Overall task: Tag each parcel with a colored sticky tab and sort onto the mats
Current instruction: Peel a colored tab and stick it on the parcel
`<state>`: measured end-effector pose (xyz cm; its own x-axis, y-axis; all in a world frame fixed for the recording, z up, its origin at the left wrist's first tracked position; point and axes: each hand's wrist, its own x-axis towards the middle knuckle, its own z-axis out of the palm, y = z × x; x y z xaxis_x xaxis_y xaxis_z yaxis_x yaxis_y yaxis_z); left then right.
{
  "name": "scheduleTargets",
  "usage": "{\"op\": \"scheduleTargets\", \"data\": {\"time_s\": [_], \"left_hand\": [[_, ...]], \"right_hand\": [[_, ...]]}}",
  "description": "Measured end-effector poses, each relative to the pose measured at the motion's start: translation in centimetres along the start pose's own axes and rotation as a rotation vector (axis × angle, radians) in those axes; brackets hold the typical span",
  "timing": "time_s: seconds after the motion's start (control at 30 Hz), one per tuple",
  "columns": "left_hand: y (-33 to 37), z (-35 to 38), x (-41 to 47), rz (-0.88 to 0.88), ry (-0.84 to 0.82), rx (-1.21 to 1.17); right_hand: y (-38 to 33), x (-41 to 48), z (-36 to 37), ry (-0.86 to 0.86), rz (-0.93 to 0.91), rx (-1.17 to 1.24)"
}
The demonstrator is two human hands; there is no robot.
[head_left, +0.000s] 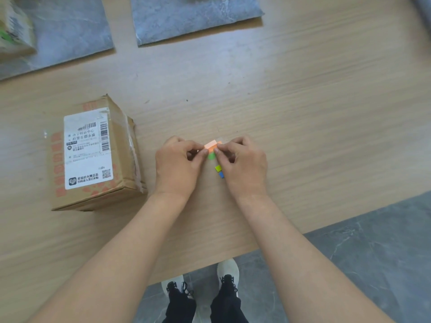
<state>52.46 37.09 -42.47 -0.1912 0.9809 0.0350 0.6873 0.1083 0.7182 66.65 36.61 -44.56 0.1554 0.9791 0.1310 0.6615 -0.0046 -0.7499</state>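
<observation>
A brown cardboard parcel (pixel 93 155) with a white shipping label lies on the wooden table, left of my hands. My left hand (pixel 178 164) and my right hand (pixel 241 164) meet at the table's middle over a small sheet of colored sticky tabs (pixel 212 145). Both pinch at its pink and orange end with fingertips. Green, yellow and blue tabs show below, between the hands. Two grey mats lie at the back: one at far left (pixel 70 33), one at center (pixel 193 17).
Another parcel (pixel 14 31) stands on the far-left mat at the frame's edge. The table's front edge runs just below my forearms, with grey floor tiles and my shoes beyond it. Bare wood stretches to the right of my hands.
</observation>
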Motion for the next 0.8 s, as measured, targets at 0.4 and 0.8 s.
{"op": "scheduleTargets", "data": {"time_s": [0.4,0.8], "left_hand": [[0.1,0.0,0.2,-0.047,-0.018,0.017],[0.6,-0.2,0.0,-0.068,0.009,0.053]], "right_hand": [[-0.1,-0.2,-0.1,0.015,-0.112,-0.075],[-1.3,0.6,-2.2,0.088,0.351,0.218]]}}
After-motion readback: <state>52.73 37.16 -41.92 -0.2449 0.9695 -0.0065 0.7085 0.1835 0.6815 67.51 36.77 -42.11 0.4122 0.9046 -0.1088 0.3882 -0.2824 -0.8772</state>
